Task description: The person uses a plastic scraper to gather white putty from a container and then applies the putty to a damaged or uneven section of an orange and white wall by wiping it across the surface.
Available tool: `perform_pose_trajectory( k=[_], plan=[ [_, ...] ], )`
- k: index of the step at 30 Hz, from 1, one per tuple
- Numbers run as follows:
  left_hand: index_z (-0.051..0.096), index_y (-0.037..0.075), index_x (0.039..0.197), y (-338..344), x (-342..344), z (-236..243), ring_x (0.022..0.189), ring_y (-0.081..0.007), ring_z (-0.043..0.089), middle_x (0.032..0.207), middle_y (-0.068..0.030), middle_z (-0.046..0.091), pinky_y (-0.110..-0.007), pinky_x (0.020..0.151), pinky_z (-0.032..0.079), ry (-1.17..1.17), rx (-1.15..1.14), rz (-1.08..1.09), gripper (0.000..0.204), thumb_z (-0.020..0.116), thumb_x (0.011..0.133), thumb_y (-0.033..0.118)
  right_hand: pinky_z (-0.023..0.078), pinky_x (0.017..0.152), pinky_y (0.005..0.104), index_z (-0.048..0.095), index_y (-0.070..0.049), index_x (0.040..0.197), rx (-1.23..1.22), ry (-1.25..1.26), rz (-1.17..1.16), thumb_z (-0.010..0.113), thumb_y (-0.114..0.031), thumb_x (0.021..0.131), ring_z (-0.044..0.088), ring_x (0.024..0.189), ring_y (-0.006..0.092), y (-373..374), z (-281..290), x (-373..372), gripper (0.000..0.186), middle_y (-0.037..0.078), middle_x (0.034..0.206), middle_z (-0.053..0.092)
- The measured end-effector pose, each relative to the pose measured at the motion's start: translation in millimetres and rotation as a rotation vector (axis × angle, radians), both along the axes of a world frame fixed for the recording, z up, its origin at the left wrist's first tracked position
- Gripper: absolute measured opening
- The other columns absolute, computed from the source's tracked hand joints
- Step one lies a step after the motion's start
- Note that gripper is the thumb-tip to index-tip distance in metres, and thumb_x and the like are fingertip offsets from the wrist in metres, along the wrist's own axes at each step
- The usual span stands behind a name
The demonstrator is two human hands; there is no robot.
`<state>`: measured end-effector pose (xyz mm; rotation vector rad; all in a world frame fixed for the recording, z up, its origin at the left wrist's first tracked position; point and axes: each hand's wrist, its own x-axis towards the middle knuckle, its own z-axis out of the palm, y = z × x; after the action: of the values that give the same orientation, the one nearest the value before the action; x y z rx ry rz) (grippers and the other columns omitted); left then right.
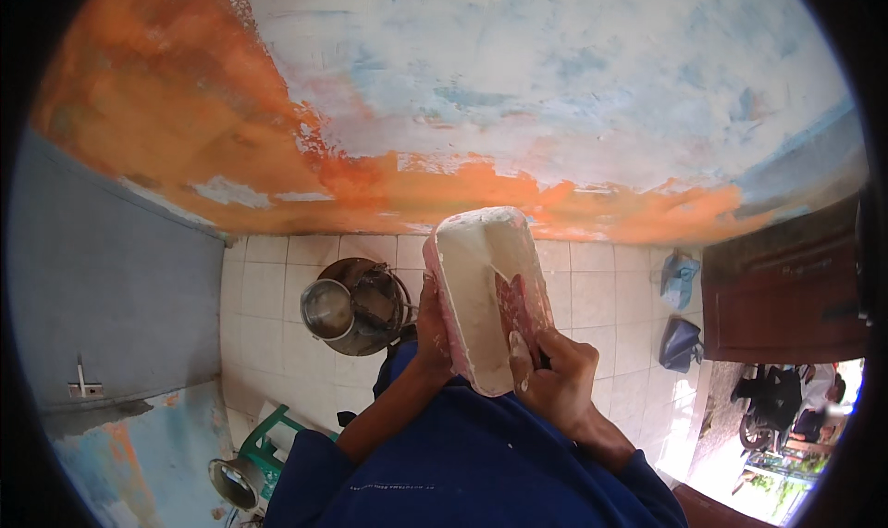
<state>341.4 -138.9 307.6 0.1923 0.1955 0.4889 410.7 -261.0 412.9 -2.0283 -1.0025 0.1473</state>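
An oblong plastic trough (467, 256), pink outside and coated inside with pale plaster, is tilted up in front of my chest. My left hand (430, 334) grips it along its left side. My right hand (564, 375) is closed on a reddish, paint-caked scraper (514, 304), which lies inside the trough against its right part. Pale smears mark my right thumb.
Ahead stands a patchy orange and white wall (555, 111). On the tiled floor (610, 297) are a round dark container (347, 347), a green chair (282, 431) and bags (678, 343). A brown door (777, 287) opens right, where a person and motorbike (768, 408) show.
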Motion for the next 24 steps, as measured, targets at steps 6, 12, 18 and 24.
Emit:
perform_pose_trajectory(
  k=[6, 12, 18, 24],
  plan=[
    [0.039, 0.01, 0.138, 2, 5, 19, 0.115, -0.0244, 0.055, 0.129, -0.0109, 0.052, -0.041, 0.1, 0.045, -0.015, -0.05, 0.044, 0.056, 0.03, 0.1, 0.05, 0.036, 0.039, 0.0319, 0.058, -0.001, 0.072, 0.057, -0.198, 0.029, 0.07, -0.003, 0.077, 0.047, 0.039, 0.022, 0, 11, 21, 0.014, 0.01, 0.051, 0.047],
    [0.035, 0.008, 0.141, 3, 1, -2, 0.119, -0.0265, 0.052, 0.135, -0.0134, 0.048, -0.043, 0.103, 0.043, -0.121, -0.045, 0.004, 0.059, 0.028, 0.1, 0.05, 0.042, 0.039, 0.0358, 0.058, -0.003, 0.077, -0.012, -0.38, 0.261, 0.068, 0.0, 0.073, 0.053, 0.042, 0.0242, 0, 3, 39, 0.011, 0.009, 0.058, 0.052],
    [0.036, 0.007, 0.14, 1, -2, -2, 0.118, -0.0262, 0.053, 0.133, -0.0137, 0.049, -0.043, 0.102, 0.044, -0.099, -0.007, -0.022, 0.059, 0.028, 0.1, 0.05, 0.045, 0.043, 0.0399, 0.058, -0.005, 0.074, -0.103, -0.138, 0.174, 0.069, -0.006, 0.073, 0.058, 0.047, 0.032, -16, 0, 10, 0.011, 0.012, 0.06, 0.056],
    [0.037, 0.006, 0.139, 6, 0, -5, 0.118, -0.0266, 0.053, 0.133, -0.0141, 0.05, -0.042, 0.102, 0.043, -0.254, -0.088, -0.06, 0.06, 0.027, 0.1, 0.05, 0.036, 0.038, 0.0325, 0.048, -0.003, 0.059, 0.043, -0.177, 0.058, 0.071, -0.002, 0.075, 0.048, 0.037, 0.0244, 3, 15, 7, 0.028, 0.011, 0.048, 0.045]
  ],
)
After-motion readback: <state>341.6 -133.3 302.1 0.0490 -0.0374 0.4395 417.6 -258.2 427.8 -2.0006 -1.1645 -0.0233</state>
